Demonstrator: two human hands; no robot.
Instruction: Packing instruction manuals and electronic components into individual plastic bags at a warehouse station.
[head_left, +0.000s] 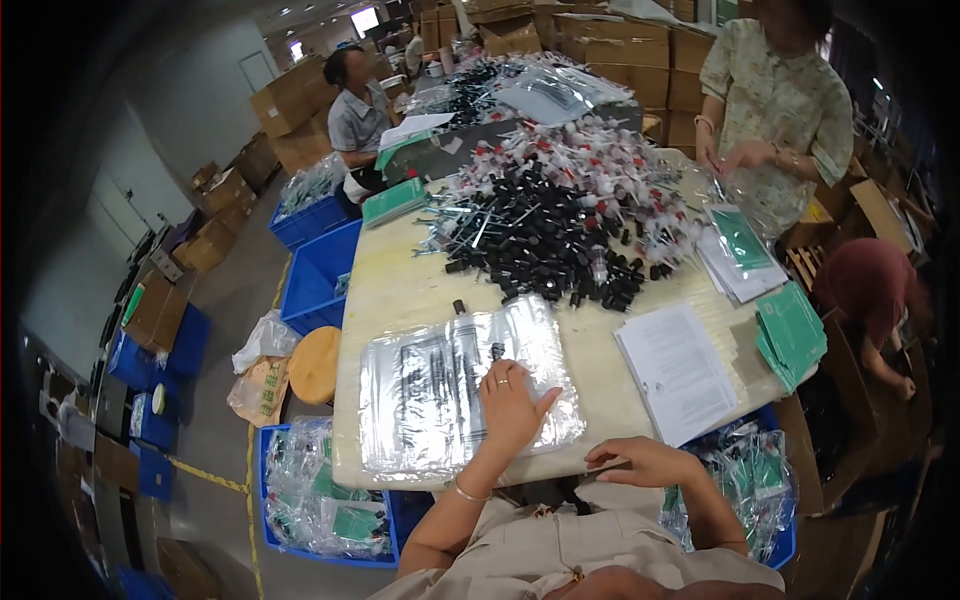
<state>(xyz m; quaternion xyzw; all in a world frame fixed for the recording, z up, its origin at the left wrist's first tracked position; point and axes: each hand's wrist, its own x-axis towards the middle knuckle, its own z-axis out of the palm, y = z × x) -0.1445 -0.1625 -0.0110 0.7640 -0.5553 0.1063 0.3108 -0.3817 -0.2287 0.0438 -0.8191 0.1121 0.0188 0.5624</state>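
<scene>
My left hand (512, 408) rests palm down on a flat stack of clear plastic bags (420, 400) near the front of the table, thumb spread to the side. Dark print shows through the shiny film. At the table's front edge, my right hand (645, 464) hangs loosely with its fingers stretched to the left, and nothing shows in it. A stack of white printed sheets (675, 375) lies just beyond that hand. Behind the bags spreads a big heap of small parts, black-capped pieces (540, 225) in front and white and red ones (590, 155) farther back.
Green booklets (790, 330) lie at the right edge, others (395, 202) at the left. Blue crates (330, 545) of filled bags stand beside the table. An orange round stool (315, 365) is on the left. One person (775, 110) works at the right, another (365, 115) sits far left.
</scene>
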